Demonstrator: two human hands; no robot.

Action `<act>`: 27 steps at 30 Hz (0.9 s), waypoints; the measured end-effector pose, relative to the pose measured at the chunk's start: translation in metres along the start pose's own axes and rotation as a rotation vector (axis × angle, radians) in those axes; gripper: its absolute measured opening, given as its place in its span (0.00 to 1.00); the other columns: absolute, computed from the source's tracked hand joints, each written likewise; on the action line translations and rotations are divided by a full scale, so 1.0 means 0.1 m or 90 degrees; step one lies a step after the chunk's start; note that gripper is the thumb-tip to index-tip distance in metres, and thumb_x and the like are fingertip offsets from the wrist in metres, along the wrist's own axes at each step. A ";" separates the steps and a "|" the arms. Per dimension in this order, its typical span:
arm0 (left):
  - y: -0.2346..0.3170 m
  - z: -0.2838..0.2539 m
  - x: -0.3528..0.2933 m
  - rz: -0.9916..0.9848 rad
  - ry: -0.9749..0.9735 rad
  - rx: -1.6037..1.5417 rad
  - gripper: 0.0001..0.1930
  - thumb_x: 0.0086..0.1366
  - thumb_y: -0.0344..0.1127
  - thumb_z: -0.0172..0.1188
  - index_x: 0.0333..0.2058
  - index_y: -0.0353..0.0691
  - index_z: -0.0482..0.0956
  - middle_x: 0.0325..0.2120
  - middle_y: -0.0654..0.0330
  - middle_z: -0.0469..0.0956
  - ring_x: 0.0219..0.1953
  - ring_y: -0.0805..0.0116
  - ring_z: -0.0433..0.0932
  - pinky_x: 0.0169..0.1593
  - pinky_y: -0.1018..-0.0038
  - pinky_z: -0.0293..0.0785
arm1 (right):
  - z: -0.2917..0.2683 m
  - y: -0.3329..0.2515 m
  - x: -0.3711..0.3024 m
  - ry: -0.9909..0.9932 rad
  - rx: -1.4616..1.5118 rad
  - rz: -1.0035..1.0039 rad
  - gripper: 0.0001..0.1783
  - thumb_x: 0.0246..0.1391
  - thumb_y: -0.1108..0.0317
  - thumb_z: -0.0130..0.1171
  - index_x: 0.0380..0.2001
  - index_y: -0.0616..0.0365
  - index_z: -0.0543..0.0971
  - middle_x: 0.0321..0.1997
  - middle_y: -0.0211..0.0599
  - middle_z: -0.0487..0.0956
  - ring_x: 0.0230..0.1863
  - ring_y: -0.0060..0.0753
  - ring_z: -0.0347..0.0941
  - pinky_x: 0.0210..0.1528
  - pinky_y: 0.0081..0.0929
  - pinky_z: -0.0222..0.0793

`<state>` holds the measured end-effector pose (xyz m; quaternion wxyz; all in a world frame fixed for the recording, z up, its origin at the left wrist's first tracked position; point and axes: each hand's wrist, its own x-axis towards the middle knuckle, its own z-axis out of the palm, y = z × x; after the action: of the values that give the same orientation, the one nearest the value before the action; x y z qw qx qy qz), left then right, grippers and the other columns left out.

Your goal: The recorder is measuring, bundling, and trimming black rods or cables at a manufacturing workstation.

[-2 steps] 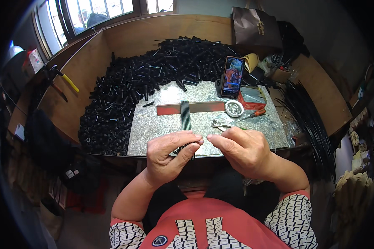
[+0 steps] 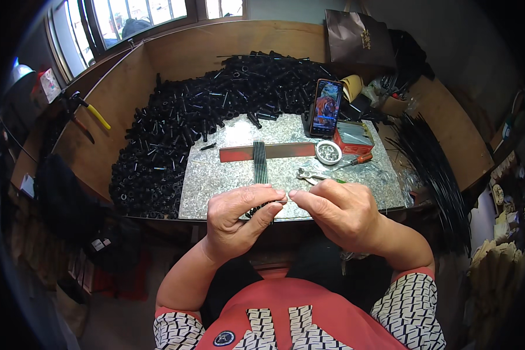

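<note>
Holding the black rods (image 2: 261,166) with my left hand (image 2: 236,213), I have my fingers and thumb curled around the ends close to me. The rods lie side by side in a flat bunch. They run long ways, from my left hand straight out away from me, over the stone-like board (image 2: 216,184). Farther out, they cross a long reddish bar (image 2: 236,154) that lies sideways, so the two make a cross.

My right hand (image 2: 344,210) is just to the right of the rod ends, and its fingertips point left at my left hand. Only a small gap is between them. A thin pale thing (image 2: 283,202) shows in that gap, lying sideways across the way the rods run. My right fingers are bent in close, but I can't tell if they pinch it, because my own hand hides the grip.

My left hand is the nearer one to the rods. Past my right hand are pliers (image 2: 313,175) and a white bowl (image 2: 318,156) of little bits.
</note>
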<state>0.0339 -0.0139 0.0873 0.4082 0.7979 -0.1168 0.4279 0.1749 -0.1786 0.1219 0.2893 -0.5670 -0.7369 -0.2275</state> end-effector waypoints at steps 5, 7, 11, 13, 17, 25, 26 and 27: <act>0.00 0.01 -0.01 -0.010 0.004 -0.006 0.06 0.59 0.24 0.61 0.36 0.31 0.81 0.32 0.52 0.83 0.39 0.60 0.83 0.47 0.70 0.77 | 0.00 0.01 0.00 -0.005 -0.008 -0.005 0.22 0.42 0.79 0.63 0.45 0.58 0.78 0.23 0.32 0.73 0.18 0.26 0.69 0.15 0.23 0.63; 0.00 0.01 -0.01 -0.020 0.003 -0.002 0.06 0.59 0.24 0.61 0.36 0.31 0.81 0.32 0.52 0.83 0.39 0.60 0.83 0.47 0.70 0.77 | 0.00 0.01 -0.01 0.003 -0.012 -0.007 0.22 0.42 0.78 0.62 0.45 0.57 0.78 0.23 0.31 0.72 0.17 0.26 0.69 0.15 0.23 0.62; 0.01 0.01 -0.01 -0.020 0.012 -0.004 0.06 0.59 0.24 0.61 0.36 0.31 0.82 0.32 0.52 0.83 0.39 0.61 0.83 0.47 0.70 0.77 | -0.01 0.01 0.01 0.005 -0.016 -0.016 0.23 0.42 0.78 0.62 0.46 0.57 0.78 0.23 0.31 0.72 0.17 0.26 0.69 0.15 0.24 0.62; 0.00 0.00 -0.02 -0.023 0.015 -0.005 0.06 0.59 0.24 0.61 0.36 0.31 0.82 0.32 0.52 0.83 0.39 0.61 0.83 0.47 0.70 0.77 | -0.01 0.01 0.01 0.015 -0.023 -0.023 0.23 0.42 0.77 0.62 0.46 0.57 0.78 0.23 0.31 0.72 0.17 0.26 0.69 0.15 0.24 0.62; -0.01 0.00 -0.01 -0.031 0.014 -0.012 0.06 0.58 0.24 0.61 0.35 0.31 0.82 0.32 0.53 0.83 0.39 0.60 0.83 0.48 0.68 0.77 | 0.00 0.02 -0.01 0.016 -0.024 -0.024 0.22 0.42 0.77 0.62 0.45 0.57 0.78 0.22 0.31 0.72 0.17 0.26 0.69 0.15 0.24 0.62; 0.00 -0.01 -0.01 -0.018 0.002 -0.007 0.06 0.59 0.25 0.61 0.35 0.32 0.82 0.32 0.54 0.83 0.39 0.59 0.83 0.49 0.66 0.76 | -0.03 0.00 0.03 -0.004 -0.029 -0.034 0.23 0.41 0.78 0.62 0.46 0.59 0.78 0.24 0.32 0.72 0.19 0.26 0.69 0.17 0.23 0.63; 0.01 -0.01 -0.01 -0.019 -0.003 -0.004 0.06 0.59 0.25 0.61 0.35 0.32 0.82 0.31 0.54 0.83 0.39 0.59 0.83 0.49 0.66 0.76 | -0.03 -0.01 0.03 -0.004 -0.029 -0.034 0.23 0.41 0.78 0.62 0.46 0.59 0.78 0.24 0.32 0.72 0.19 0.26 0.69 0.17 0.23 0.63; 0.01 -0.01 0.00 -0.021 -0.007 -0.001 0.06 0.59 0.26 0.60 0.35 0.31 0.82 0.31 0.54 0.83 0.38 0.59 0.83 0.49 0.66 0.76 | -0.01 -0.02 0.03 0.014 -0.047 -0.021 0.24 0.40 0.79 0.62 0.46 0.59 0.78 0.26 0.34 0.72 0.21 0.27 0.70 0.18 0.23 0.65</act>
<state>0.0326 -0.0138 0.0881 0.4152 0.8019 -0.1061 0.4163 0.1731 -0.1778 0.1246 0.2725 -0.5624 -0.7341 -0.2657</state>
